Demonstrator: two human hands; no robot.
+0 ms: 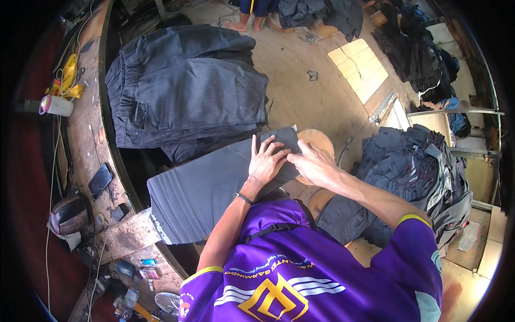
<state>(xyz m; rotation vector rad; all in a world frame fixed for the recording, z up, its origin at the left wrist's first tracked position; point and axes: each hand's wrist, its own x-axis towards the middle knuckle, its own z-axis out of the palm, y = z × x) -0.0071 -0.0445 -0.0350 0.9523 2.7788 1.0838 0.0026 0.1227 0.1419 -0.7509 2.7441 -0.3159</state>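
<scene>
A dark grey garment [206,180] is spread over a narrow board, with several parallel ridges in the cloth toward its left end. Near the garment's right end, my left hand [265,161] rests on the cloth with its fingers spread. My right hand [317,165] is beside it at the right edge, thumb and fingers closed on the cloth there. The two hands almost touch at the fingertips. What lies under the right fingers is partly hidden. Behind the right hand shows a round wooden stool top [316,140].
Dark trousers [188,91] are stacked beyond the garment. A large heap of dark clothes [402,177] lies at the right. Along the left runs a worn bench [88,129] with a phone [100,181] and a white spool [57,106]. Another person's feet [244,26] show at the far side.
</scene>
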